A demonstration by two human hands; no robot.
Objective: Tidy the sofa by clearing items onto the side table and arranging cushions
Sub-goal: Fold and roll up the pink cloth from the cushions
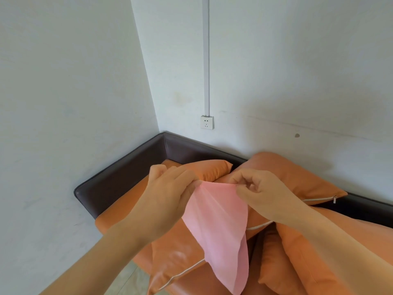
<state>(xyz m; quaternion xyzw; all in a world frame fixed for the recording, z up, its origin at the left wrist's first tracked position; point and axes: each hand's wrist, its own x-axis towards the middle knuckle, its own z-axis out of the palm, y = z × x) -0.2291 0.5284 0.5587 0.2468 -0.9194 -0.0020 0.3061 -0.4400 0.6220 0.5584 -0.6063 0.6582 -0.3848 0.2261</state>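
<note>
Above the sofa's [119, 184] corner seat, a thin pink cloth [219, 231] hangs in the air, its top edge stretched between two hands and the rest draping down in soft folds to a narrow point near the seat's front edge. The left hand [170, 188] pinches the cloth's upper left corner, fingers curled over it; the right hand [259, 192] pinches the upper right corner between thumb and bent fingers. Both bare forearms reach in from the lower edge of the view. Under and behind the cloth lie orange cushions [297, 177] with white zips, heaped unevenly on the orange seat and leaning against the dark brown backrest. The sofa sits in a white-walled corner, with a wall socket [207, 122] above the backrest and a cable duct [205, 56] rising from it.
</note>
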